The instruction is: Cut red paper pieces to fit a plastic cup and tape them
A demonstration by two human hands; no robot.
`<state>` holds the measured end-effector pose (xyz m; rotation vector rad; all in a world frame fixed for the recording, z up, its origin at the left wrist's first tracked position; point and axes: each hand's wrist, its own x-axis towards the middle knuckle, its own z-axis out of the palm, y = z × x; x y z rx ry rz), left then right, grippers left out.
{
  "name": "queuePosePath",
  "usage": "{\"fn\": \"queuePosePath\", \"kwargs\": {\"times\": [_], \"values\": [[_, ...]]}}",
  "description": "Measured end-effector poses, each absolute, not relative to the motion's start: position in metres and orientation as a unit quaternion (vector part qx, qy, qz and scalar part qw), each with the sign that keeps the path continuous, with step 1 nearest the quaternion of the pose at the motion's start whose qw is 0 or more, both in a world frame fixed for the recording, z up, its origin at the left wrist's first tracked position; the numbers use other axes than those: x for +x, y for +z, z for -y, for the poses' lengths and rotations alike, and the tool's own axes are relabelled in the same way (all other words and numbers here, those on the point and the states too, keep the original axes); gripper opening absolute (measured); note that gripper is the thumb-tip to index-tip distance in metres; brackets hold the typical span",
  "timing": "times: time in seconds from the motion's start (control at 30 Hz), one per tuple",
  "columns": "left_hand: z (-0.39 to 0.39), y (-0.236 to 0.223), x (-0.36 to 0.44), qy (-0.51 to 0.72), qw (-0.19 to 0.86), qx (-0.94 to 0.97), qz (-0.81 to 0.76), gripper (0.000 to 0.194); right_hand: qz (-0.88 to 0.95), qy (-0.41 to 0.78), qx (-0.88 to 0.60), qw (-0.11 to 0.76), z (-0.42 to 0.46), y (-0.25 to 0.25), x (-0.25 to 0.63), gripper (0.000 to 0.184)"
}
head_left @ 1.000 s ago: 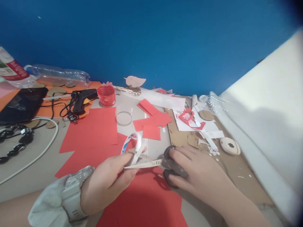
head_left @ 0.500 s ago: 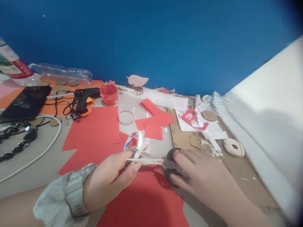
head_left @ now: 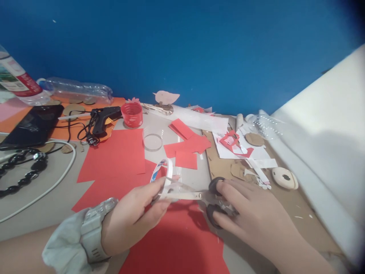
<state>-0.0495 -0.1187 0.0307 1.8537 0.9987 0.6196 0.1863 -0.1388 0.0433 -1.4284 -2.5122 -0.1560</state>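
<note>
My left hand (head_left: 134, 217), with a white watch on the wrist, pinches a roll of white double-sided tape (head_left: 162, 173) and its pulled-out strip. My right hand (head_left: 251, 217) grips black-handled scissors (head_left: 199, 197). The blades point left, are slightly parted, and sit around the tape strip right beside my left fingertips. Both hands hover over large red paper sheets (head_left: 114, 160) on the grey table.
Small red paper pieces (head_left: 186, 146) and a clear plastic ring (head_left: 153, 140) lie beyond the hands. A red cup (head_left: 131, 114), black glue gun (head_left: 102, 116), plastic bottles (head_left: 76, 90), a tablet (head_left: 31, 127), black beads (head_left: 23, 171) and a white cable are at left. Cardboard with scraps (head_left: 242, 152) and another tape roll (head_left: 284, 177) lie right.
The scissors and my right hand have shifted slightly right, and the blades have parted a little around the tape strip. My left hand keeps its hold on the tape roll.
</note>
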Motion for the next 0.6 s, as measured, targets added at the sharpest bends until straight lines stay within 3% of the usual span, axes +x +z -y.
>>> {"fn": "queuePosePath", "kwargs": {"times": [0.6], "values": [[0.1194,0.0315,-0.0508,0.229,0.463,0.757,-0.401,0.029,0.805,0.097,-0.581,0.075,0.1373,0.0455,0.1831,0.021]]}}
